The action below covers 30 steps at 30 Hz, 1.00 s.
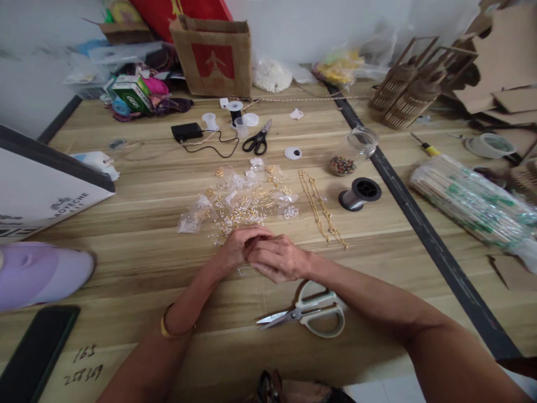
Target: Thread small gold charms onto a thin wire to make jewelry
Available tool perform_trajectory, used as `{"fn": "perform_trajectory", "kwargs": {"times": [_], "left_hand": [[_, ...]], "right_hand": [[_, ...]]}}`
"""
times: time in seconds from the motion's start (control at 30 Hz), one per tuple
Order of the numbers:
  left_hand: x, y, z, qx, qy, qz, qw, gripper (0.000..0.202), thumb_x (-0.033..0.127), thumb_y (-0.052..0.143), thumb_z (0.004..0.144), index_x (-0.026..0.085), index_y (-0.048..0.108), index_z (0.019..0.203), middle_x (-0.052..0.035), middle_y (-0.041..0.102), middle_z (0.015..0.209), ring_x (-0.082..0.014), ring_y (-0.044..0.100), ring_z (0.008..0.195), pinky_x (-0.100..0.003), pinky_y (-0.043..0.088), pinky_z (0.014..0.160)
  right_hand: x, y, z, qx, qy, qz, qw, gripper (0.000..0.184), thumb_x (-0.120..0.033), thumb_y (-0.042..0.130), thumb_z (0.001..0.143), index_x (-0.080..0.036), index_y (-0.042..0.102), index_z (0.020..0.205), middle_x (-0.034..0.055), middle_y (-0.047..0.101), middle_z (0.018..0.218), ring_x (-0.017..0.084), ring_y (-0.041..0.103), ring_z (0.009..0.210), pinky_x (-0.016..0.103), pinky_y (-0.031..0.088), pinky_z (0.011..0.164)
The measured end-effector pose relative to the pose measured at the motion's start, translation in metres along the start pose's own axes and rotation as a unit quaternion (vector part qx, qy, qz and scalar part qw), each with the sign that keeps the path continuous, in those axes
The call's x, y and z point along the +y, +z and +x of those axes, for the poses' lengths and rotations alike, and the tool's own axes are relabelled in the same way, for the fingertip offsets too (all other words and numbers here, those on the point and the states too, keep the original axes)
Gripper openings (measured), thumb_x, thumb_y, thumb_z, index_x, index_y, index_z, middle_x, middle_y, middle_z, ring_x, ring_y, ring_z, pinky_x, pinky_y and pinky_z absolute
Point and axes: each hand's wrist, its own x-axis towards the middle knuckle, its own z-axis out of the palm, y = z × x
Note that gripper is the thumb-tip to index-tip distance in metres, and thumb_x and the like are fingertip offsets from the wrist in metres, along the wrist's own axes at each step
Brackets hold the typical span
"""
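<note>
My left hand [240,247] and my right hand [280,257] meet just in front of a spread of small gold and clear beads [241,218]. Both have their fingers curled together, and whatever they pinch is hidden between them. Below the left fingers shows a short bit of small silvery beads [240,272]; a faint thin line runs down the table from there. White-handled scissors [310,313] lie beneath my right forearm, blades slightly apart and pointing left. A gold beaded chain [321,212] lies in a long loop to the right of the beads.
Small clear bags [192,218] lie among the beads. Right of them stand a wire spool [359,194] and a jar of coloured beads [352,154]. Black scissors [257,140] lie farther back. A phone [37,352] and a white box [50,184] are at left, wrapped sticks [474,196] at right.
</note>
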Motion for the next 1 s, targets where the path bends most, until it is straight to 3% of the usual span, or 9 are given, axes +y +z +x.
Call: {"fn": "perform_trajectory", "kwargs": {"times": [0.13,0.33,0.57,0.63,0.87,1.0], "left_hand": [[0.001,-0.002,0.0,0.014,-0.035,-0.029,0.999,0.025,0.021,0.045,0.088,0.017,0.069,0.094,-0.0092,0.07,0.099,-0.02,0.064,0.094,-0.035,0.049,0.086],[0.011,-0.008,0.0,0.022,-0.06,-0.077,0.995,0.024,0.021,0.047,0.088,0.017,0.068,0.097,-0.0096,0.068,0.108,-0.0206,0.061,0.104,-0.038,0.049,0.09],[0.02,-0.026,-0.001,0.194,-0.12,-0.103,0.968,0.018,0.025,0.057,0.082,0.013,0.067,0.091,-0.0075,0.071,0.087,-0.018,0.067,0.083,-0.033,0.054,0.079],[0.023,-0.031,-0.001,0.216,-0.126,-0.104,0.963,0.018,0.026,0.059,0.08,0.013,0.067,0.089,-0.0063,0.071,0.082,-0.0175,0.067,0.079,-0.032,0.055,0.076],[0.024,-0.031,-0.009,0.2,-0.129,-0.084,0.968,0.018,0.026,0.058,0.081,0.014,0.067,0.091,-0.0051,0.071,0.08,-0.0164,0.068,0.077,-0.031,0.055,0.077],[0.017,-0.027,-0.016,0.219,-0.126,-0.037,0.967,0.018,0.026,0.057,0.082,0.014,0.066,0.093,-0.0056,0.071,0.082,-0.0171,0.068,0.078,-0.029,0.055,0.074]], "right_hand": [[-0.003,0.002,0.0,-0.03,-0.065,-0.051,0.996,0.012,-0.015,0.046,0.089,-0.015,0.057,0.088,0.0049,0.063,0.08,0.014,0.058,0.075,0.027,0.048,0.069],[-0.009,0.005,0.0,-0.101,-0.091,-0.069,0.988,0.016,-0.013,0.042,0.09,-0.015,0.057,0.086,0.0033,0.058,0.075,0.012,0.054,0.069,0.025,0.045,0.063],[-0.008,0.003,-0.002,-0.101,-0.067,-0.104,0.987,0.016,-0.016,0.041,0.093,-0.014,0.057,0.089,0.0013,0.057,0.076,0.01,0.05,0.059,0.022,0.036,0.048],[-0.008,0.002,-0.002,-0.102,-0.059,-0.11,0.987,0.017,-0.017,0.04,0.093,-0.015,0.057,0.09,0.0015,0.057,0.078,0.01,0.051,0.06,0.022,0.034,0.047],[-0.007,0.005,-0.001,-0.098,-0.04,-0.092,0.99,0.018,-0.017,0.04,0.094,-0.014,0.058,0.092,0.0034,0.058,0.08,0.011,0.055,0.065,0.022,0.039,0.052],[-0.005,0.007,-0.002,-0.104,-0.037,-0.086,0.99,0.018,-0.017,0.041,0.094,-0.014,0.058,0.097,0.0044,0.06,0.084,0.011,0.056,0.067,0.022,0.041,0.053]]}}
